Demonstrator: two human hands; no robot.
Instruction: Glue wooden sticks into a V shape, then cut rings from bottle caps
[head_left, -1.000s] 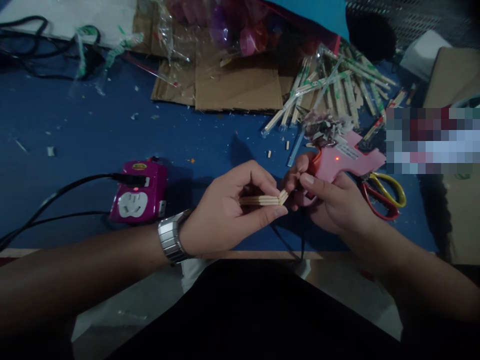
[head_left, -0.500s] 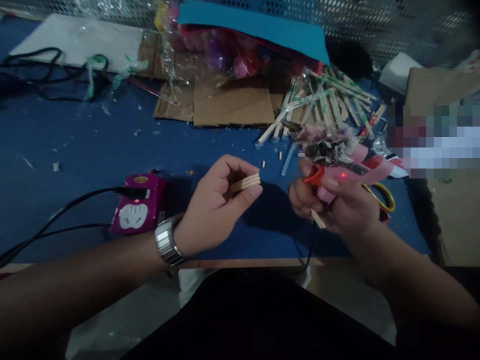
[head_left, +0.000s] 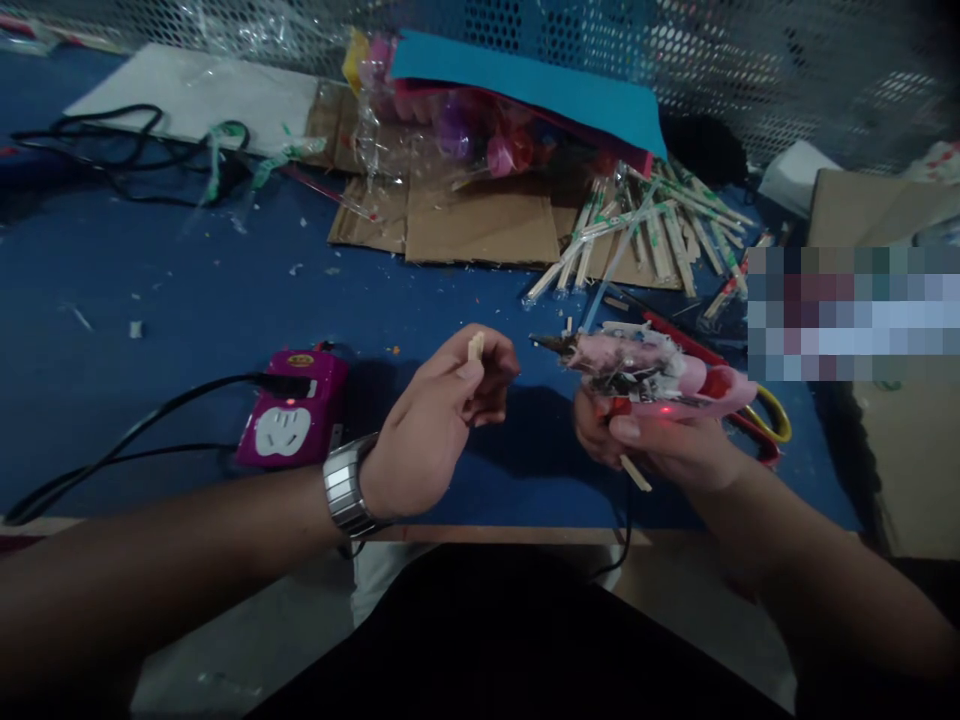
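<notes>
My left hand [head_left: 442, 410], with a metal watch [head_left: 349, 485] at the wrist, is closed on short wooden stick pieces [head_left: 475, 347]; only their pale ends show above the thumb. To the right, my right hand [head_left: 660, 440] grips a pink hot glue gun [head_left: 637, 365] by its handle. Its body is caked with grey and whitish residue, a red light glows on it, and the dark nozzle points left toward my left hand, a short gap away. A thin wooden stick [head_left: 636, 473] also pokes out below the right fingers.
Wrapped chopsticks [head_left: 660, 235] lie heaped at the back right by cardboard [head_left: 480, 225] and a blue sheet [head_left: 532, 85]. A purple power socket [head_left: 292, 410] with a black cord sits left. Yellow-and-red-handled scissors [head_left: 769, 415] lie behind the right hand.
The glue gun has swung lower and now lies level, nozzle leftward. My left hand has turned, so the stick pieces point upward rather than to the right.
</notes>
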